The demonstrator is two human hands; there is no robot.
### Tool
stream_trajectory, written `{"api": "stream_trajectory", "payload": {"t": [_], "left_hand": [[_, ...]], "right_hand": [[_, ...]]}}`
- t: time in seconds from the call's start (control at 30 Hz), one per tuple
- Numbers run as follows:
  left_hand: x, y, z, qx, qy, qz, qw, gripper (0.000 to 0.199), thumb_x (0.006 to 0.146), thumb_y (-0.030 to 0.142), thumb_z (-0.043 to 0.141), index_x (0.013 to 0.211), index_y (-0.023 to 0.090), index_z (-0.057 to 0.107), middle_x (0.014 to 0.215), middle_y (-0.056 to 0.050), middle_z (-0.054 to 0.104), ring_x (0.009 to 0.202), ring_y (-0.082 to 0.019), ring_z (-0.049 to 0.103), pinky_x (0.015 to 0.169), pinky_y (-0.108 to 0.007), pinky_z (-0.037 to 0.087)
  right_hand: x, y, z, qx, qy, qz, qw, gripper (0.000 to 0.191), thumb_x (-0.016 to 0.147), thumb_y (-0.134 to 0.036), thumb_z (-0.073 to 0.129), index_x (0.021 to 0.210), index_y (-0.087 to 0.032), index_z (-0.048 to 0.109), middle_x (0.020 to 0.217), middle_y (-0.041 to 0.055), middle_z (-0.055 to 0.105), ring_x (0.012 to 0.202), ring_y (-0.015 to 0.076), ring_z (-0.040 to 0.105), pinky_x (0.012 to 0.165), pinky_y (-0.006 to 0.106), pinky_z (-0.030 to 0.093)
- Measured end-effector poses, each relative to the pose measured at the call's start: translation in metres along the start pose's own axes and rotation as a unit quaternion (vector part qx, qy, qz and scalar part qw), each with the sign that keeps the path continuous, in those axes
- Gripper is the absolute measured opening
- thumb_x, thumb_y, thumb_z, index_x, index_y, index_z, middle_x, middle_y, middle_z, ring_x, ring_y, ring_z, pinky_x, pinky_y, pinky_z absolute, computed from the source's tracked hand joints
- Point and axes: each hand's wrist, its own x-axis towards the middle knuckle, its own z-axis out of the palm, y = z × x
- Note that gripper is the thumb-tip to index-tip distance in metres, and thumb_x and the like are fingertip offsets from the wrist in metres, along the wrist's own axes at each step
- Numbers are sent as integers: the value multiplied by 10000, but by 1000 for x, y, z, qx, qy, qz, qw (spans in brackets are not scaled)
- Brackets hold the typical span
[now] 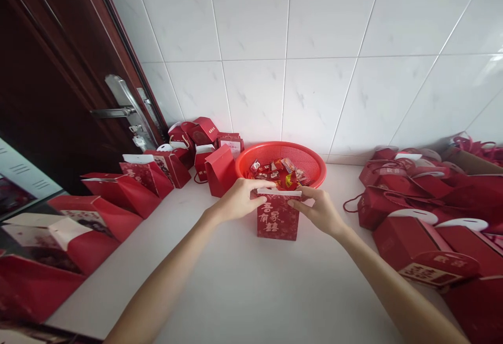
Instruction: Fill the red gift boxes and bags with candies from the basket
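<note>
A red gift box [277, 222] with pale characters on its front stands upright on the white table [251, 286]. At its upper left corner, my left hand [241, 197] pinches the white-edged top between thumb and fingers. My right hand [316, 207] grips the upper right corner the same way, thumb on the front face. Just behind the box is a red plastic basket [318, 173] with several wrapped candies [288, 165] inside. Part of the basket's near side is hidden by my hands and the box.
Red gift boxes [118, 192] line the table's left edge, and more [202, 131] cluster at the back left. On the right lies a pile of red boxes [416, 239], some with handles. White tiles [251, 92] back the table; a dark door [58, 71] with a metal handle [113, 112] is left.
</note>
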Motion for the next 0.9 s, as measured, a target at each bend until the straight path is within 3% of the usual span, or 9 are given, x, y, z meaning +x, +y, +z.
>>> {"api": "stream_trajectory", "payload": {"t": [0.1,0.27,0.47,0.73,0.9], "left_hand": [[1,1,2,-42,15,14,999,368,847,189,618,1196,191,736,1209,-54,759,1123,-241,704,989,-350,556],[1,7,3,-107,21,7,994,336,845,234,612,1149,161,736,1040,-59,779,812,-184,723,752,-296,590],[1,7,7,-124,-17,-19,992,395,784,230,694,1173,163,705,1042,-57,768,863,-199,711,788,-313,586],[5,-2,16,-102,15,12,995,183,783,188,683,940,190,777,1011,-51,778,900,-198,719,819,-311,587],[6,-3,15,-105,11,18,994,197,778,203,703,951,185,795,1004,-64,776,889,-196,721,817,-314,590]], "right_hand": [[1,-2,-1,60,-23,17,998,336,833,-529,700,824,-193,718,723,32,702,698,206,633,660,319,525],[1,-8,-6,179,-55,48,981,403,791,-585,734,835,-186,707,754,41,706,735,218,652,673,340,547],[-2,-5,-6,201,-67,54,976,399,783,-583,749,816,-189,697,748,33,704,736,216,655,686,354,554],[-1,7,-3,191,-48,39,980,335,805,-505,744,926,-197,684,854,47,727,774,198,670,733,336,549],[-3,5,-3,198,-38,32,979,349,838,-504,716,1035,-217,685,968,58,740,851,200,680,776,337,557]]}}
